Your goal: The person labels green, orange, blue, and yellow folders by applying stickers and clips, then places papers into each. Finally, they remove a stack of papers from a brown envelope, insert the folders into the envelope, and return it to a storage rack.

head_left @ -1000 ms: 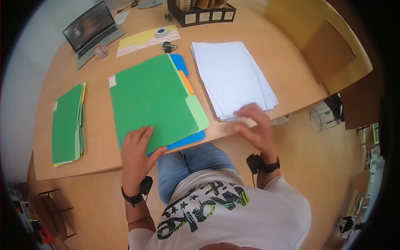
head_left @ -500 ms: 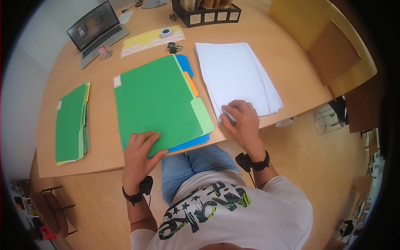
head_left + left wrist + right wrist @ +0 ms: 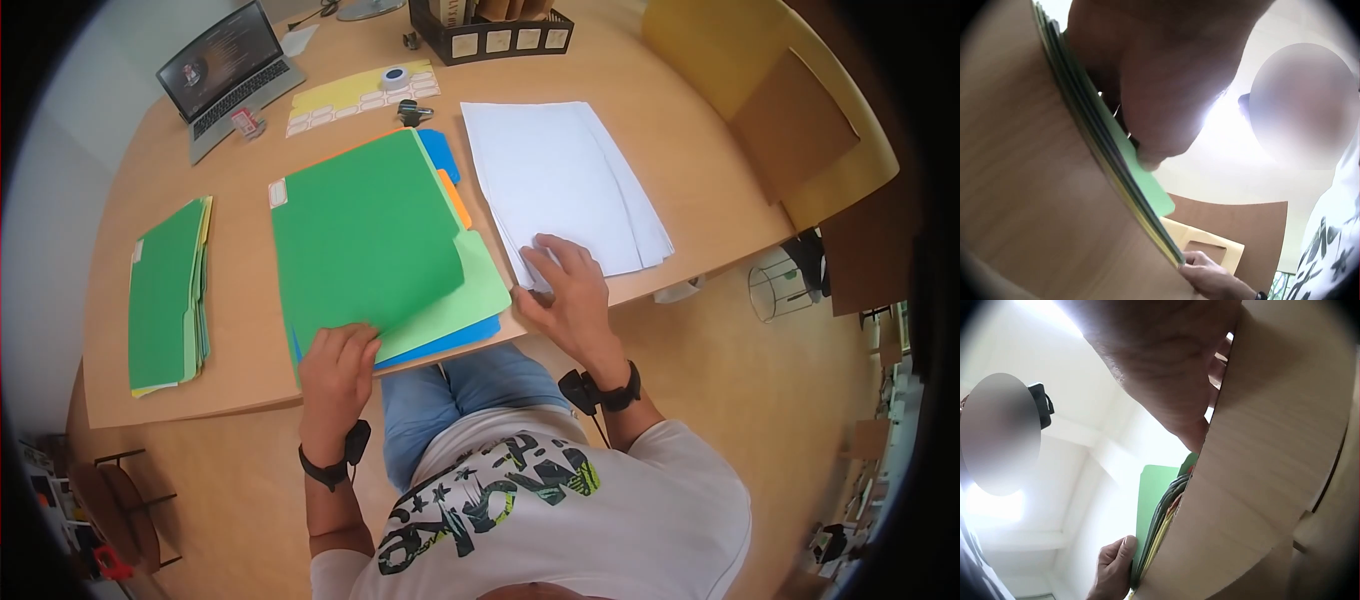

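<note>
The green folder tops a stack with blue and orange folders on the table. Its front cover is bent up at the near right corner, baring a light green inside. My left hand pinches that cover near the table's front edge; in the right wrist view the cover stands raised beside the left hand. My right hand rests its fingers on the near left corner of the white paper stack, thumb by the folder stack's right corner.
Another folder stack lies at the left. Farther back are a laptop, a clear box, a label sheet, a tape roll, a black punch-like tool and a black organizer. A yellow chair stands right.
The green cover's near corner has lifted and curled back under my left hand. My right hand has come down from above the paper's near edge and moved left to the folder's corner.
</note>
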`<state>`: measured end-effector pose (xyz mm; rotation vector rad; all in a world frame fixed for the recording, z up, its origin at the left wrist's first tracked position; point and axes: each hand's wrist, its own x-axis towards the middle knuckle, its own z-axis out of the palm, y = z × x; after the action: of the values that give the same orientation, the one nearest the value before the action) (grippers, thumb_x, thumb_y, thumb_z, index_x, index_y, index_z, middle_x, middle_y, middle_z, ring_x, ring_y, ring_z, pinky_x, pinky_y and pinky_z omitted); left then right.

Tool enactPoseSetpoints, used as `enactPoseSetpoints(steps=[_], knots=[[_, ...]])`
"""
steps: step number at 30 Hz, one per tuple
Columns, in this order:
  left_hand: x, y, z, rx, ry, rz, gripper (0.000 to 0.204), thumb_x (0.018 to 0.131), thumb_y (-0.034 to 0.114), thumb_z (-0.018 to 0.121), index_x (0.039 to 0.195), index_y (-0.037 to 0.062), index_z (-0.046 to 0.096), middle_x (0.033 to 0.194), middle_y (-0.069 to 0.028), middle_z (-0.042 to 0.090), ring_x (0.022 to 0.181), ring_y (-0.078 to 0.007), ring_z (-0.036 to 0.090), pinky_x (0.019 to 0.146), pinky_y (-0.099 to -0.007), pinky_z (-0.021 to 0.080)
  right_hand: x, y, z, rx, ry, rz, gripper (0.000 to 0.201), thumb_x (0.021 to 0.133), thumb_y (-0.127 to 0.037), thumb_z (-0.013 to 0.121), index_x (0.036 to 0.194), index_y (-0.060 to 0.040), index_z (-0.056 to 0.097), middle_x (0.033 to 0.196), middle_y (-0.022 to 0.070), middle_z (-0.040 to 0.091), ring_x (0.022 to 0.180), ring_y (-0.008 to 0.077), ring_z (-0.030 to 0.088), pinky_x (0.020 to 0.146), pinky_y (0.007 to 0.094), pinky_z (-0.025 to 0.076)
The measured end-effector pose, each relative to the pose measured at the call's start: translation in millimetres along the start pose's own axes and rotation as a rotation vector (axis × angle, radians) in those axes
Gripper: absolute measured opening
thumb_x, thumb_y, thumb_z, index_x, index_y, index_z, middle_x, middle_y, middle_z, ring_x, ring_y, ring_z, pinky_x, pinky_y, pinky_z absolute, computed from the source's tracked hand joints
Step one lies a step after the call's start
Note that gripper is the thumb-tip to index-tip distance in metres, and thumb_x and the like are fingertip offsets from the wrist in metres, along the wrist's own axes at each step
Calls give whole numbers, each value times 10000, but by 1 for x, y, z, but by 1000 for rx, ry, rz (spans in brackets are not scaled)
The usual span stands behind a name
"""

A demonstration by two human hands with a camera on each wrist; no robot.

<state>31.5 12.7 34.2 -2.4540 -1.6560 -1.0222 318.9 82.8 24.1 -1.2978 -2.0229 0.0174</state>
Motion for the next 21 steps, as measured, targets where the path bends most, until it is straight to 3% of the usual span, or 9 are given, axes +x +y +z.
enactPoseSetpoints(steps=[5,8,11,17,20,21], knots=[[-7,-3,8,26,107,27,211,768,-29,629,969,-10,569,923,-156,619,805,-309,581,671,-392,477,-7,11,12,103,108,59,229,753,-100,675,974,-41,659,972,92,638,868,254,606,734,358,482],[-5,3,4,-74,77,-3,325,736,-29,607,1058,-17,561,974,-165,611,842,-317,575,701,-393,478,-8,8,8,233,172,214,189,770,-55,665,957,-35,651,871,86,643,744,232,617,636,322,495],[2,12,2,14,95,-47,440,718,-2,590,1155,-18,539,1039,-164,601,891,-320,563,734,-396,475,-7,11,2,234,157,335,182,783,-41,651,964,-34,647,833,86,637,702,227,614,601,309,491],[-4,0,5,121,32,-71,354,789,35,618,1136,-15,571,1062,-166,605,888,-331,555,741,-403,475,2,15,-9,262,2,177,202,816,-71,661,1003,0,628,967,143,615,808,257,609,673,311,492],[-9,-4,4,27,174,-178,222,897,99,578,1091,-8,594,994,-156,621,819,-293,571,723,-367,474,-1,31,-5,234,-28,154,248,823,-20,614,1070,5,613,1110,155,593,914,281,604,774,320,496],[-13,-5,4,-85,284,-259,212,928,128,544,1079,-12,594,968,-143,625,789,-258,567,709,-347,468,4,30,-8,260,86,137,277,815,-7,605,1092,2,608,1140,152,587,942,289,600,797,323,492]])
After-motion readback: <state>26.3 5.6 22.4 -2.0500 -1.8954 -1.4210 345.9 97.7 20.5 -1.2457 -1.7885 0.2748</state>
